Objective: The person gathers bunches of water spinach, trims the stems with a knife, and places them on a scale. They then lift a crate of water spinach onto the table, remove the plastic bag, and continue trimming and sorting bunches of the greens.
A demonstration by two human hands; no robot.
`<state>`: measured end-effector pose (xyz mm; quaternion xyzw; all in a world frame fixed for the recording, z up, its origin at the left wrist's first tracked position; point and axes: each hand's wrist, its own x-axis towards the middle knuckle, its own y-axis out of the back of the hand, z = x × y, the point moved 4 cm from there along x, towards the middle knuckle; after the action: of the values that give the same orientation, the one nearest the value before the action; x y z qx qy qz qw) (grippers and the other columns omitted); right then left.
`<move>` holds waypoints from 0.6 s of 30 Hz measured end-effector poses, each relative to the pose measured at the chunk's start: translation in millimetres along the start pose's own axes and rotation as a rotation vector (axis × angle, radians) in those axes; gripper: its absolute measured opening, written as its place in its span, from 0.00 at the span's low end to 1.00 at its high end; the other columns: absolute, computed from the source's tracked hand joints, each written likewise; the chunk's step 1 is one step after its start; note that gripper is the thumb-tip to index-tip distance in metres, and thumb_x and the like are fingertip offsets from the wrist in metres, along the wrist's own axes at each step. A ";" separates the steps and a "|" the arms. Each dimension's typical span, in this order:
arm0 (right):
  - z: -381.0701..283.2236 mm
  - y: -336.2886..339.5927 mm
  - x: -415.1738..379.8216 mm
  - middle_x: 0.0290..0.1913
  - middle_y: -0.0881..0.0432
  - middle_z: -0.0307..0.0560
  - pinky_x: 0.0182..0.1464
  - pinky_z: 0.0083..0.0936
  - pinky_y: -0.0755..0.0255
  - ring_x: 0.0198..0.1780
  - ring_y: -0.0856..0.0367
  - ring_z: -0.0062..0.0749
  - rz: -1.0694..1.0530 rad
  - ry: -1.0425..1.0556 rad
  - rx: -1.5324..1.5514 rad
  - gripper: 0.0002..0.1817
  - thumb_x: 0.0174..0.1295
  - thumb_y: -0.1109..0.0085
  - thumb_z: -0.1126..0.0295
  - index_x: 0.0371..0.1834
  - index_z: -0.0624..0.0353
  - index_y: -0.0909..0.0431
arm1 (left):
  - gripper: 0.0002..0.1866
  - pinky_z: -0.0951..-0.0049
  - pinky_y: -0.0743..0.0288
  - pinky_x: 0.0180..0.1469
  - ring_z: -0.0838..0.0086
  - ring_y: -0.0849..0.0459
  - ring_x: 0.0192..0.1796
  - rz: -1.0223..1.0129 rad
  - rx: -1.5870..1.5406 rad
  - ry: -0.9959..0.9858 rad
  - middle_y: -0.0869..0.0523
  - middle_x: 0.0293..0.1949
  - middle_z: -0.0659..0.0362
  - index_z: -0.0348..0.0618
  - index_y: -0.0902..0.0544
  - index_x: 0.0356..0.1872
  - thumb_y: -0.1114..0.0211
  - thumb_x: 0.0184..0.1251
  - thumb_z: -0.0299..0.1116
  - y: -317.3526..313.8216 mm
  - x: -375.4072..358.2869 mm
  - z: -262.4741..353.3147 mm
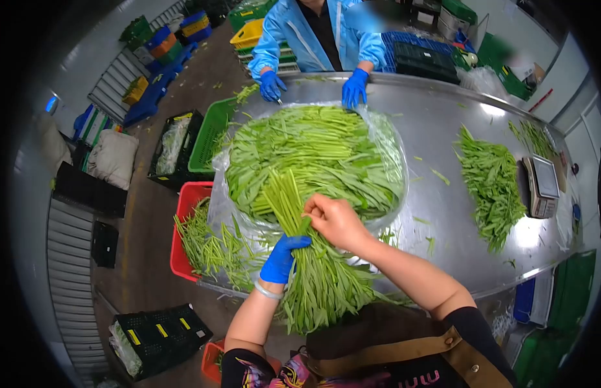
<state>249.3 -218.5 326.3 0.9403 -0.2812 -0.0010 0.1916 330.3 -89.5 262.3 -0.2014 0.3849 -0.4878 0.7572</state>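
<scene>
Here, leafy bunch [320, 278], inside left hand [281, 258]; stems [284, 202] beyond

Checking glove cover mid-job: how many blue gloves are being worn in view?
3: one on the wearer's left hand, closed around a bunch of leafy greens; two across the steel table, on the co-worker's right hand and co-worker's left hand. The wearer's right hand is bare.

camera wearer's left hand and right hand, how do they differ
The left hand wears a blue glove; the right hand is bare. The left hand wraps around the leafy green bunch, while the right hand has curled fingers beside its stems. Both are at the same bunch.
</scene>
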 end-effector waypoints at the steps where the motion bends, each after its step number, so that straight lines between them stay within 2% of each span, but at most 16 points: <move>1: 5.4 2.8 -1.5 0.25 0.18 0.44 0.31 0.24 0.29 0.24 0.25 0.23 -0.021 0.029 0.014 0.10 0.62 0.34 0.69 0.41 0.63 0.21 | 0.34 0.68 0.21 0.57 0.66 0.16 0.53 -0.018 0.064 0.007 0.15 0.51 0.52 0.36 0.28 0.66 0.35 0.52 0.28 4.6 1.4 -3.4; 3: 17.9 13.3 -9.5 0.27 0.16 0.45 0.31 0.23 0.28 0.25 0.24 0.24 -0.066 0.085 0.048 0.11 0.61 0.32 0.69 0.42 0.62 0.20 | 0.33 0.68 0.21 0.55 0.66 0.15 0.51 -0.051 0.190 0.026 0.14 0.49 0.53 0.35 0.27 0.64 0.34 0.53 0.29 20.3 -0.3 -7.7; 4: 18.4 26.2 -16.4 0.33 0.14 0.45 0.32 0.23 0.27 0.27 0.22 0.23 -0.057 0.024 -0.034 0.13 0.61 0.32 0.68 0.45 0.62 0.19 | 0.29 0.70 0.20 0.51 0.67 0.14 0.45 0.014 0.146 0.029 0.13 0.44 0.54 0.34 0.24 0.60 0.34 0.54 0.28 18.3 -9.3 -1.2; 5: 30.2 39.3 -28.0 0.37 0.14 0.44 0.33 0.23 0.26 0.28 0.22 0.23 -0.019 -0.007 0.049 0.13 0.61 0.32 0.68 0.46 0.61 0.19 | 0.29 0.70 0.19 0.49 0.67 0.14 0.43 0.099 0.265 0.019 0.14 0.44 0.53 0.34 0.25 0.61 0.34 0.53 0.26 40.6 -12.8 6.2; 6: 47.2 53.6 -43.4 0.36 0.14 0.46 0.34 0.25 0.26 0.30 0.20 0.28 0.029 -0.028 0.059 0.14 0.60 0.32 0.68 0.46 0.61 0.19 | 0.30 0.71 0.18 0.47 0.67 0.14 0.41 0.179 0.380 0.017 0.14 0.44 0.53 0.34 0.25 0.62 0.35 0.53 0.25 65.3 -17.0 12.6; 7: 68.2 68.5 -60.4 0.35 0.15 0.49 0.35 0.27 0.25 0.32 0.18 0.34 0.078 -0.042 0.064 0.15 0.59 0.31 0.68 0.47 0.62 0.20 | 0.29 0.71 0.18 0.46 0.67 0.14 0.40 0.176 0.353 0.011 0.14 0.43 0.53 0.35 0.25 0.61 0.36 0.53 0.24 67.3 -24.3 20.2; 9: 123.6 94.1 -108.5 0.40 0.15 0.50 0.36 0.32 0.24 0.33 0.17 0.40 0.035 -0.179 -0.219 0.14 0.60 0.34 0.67 0.46 0.62 0.20 | 0.26 0.70 0.17 0.45 0.67 0.13 0.39 0.195 0.349 0.034 0.14 0.41 0.53 0.35 0.23 0.58 0.35 0.53 0.22 62.5 -40.4 33.4; 11: 196.0 99.5 -173.4 0.41 0.15 0.51 0.39 0.39 0.23 0.36 0.16 0.46 -0.132 -0.342 -0.573 0.10 0.61 0.41 0.68 0.41 0.61 0.21 | 0.22 0.69 0.18 0.45 0.68 0.13 0.41 0.228 0.394 0.072 0.13 0.40 0.54 0.34 0.20 0.52 0.33 0.53 0.23 64.5 -54.7 35.3; 13: 246.1 89.9 -241.7 0.35 0.17 0.51 0.39 0.40 0.22 0.38 0.17 0.49 -0.275 -0.355 -0.943 0.09 0.56 0.43 0.72 0.39 0.59 0.22 | 0.27 0.67 0.15 0.40 0.66 0.13 0.37 0.205 0.404 0.210 0.15 0.40 0.53 0.36 0.25 0.58 0.35 0.52 0.18 82.4 -54.9 14.5; 14: 270.2 84.9 -269.9 0.35 0.18 0.49 0.39 0.43 0.23 0.39 0.17 0.46 -0.313 -0.372 -1.069 0.06 0.56 0.45 0.71 0.36 0.57 0.23 | 0.27 0.67 0.15 0.41 0.66 0.13 0.37 0.215 0.365 0.249 0.15 0.39 0.53 0.36 0.25 0.57 0.35 0.52 0.18 75.5 -54.3 3.7; 15: 283.4 81.5 -287.0 0.36 0.18 0.48 0.39 0.42 0.23 0.39 0.17 0.44 -0.322 -0.331 -1.134 0.08 0.57 0.45 0.69 0.38 0.55 0.23 | 0.24 0.69 0.17 0.44 0.68 0.13 0.39 0.179 0.342 0.245 0.13 0.42 0.54 0.35 0.22 0.55 0.32 0.54 0.21 71.5 -52.0 -8.0; 16: 297.6 77.4 -300.1 0.38 0.18 0.47 0.41 0.40 0.23 0.40 0.17 0.43 -0.343 -0.384 -1.199 0.09 0.57 0.46 0.69 0.41 0.54 0.23 | 0.24 0.69 0.18 0.44 0.68 0.13 0.40 0.140 0.316 0.307 0.13 0.42 0.55 0.35 0.21 0.55 0.32 0.54 0.20 67.3 -48.6 -19.9; 18: 318.4 76.4 -318.1 0.43 0.19 0.48 0.46 0.40 0.24 0.46 0.18 0.44 -0.339 -0.337 -1.134 0.15 0.57 0.43 0.68 0.48 0.55 0.24 | 0.24 0.71 0.19 0.44 0.70 0.14 0.42 0.077 0.351 0.312 0.13 0.42 0.57 0.36 0.21 0.55 0.32 0.54 0.20 68.3 -37.9 -50.4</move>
<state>-93.8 -223.4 25.2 0.7106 -0.1095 -0.3293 0.6121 322.3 -21.9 199.1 0.0260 0.4140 -0.5431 0.7301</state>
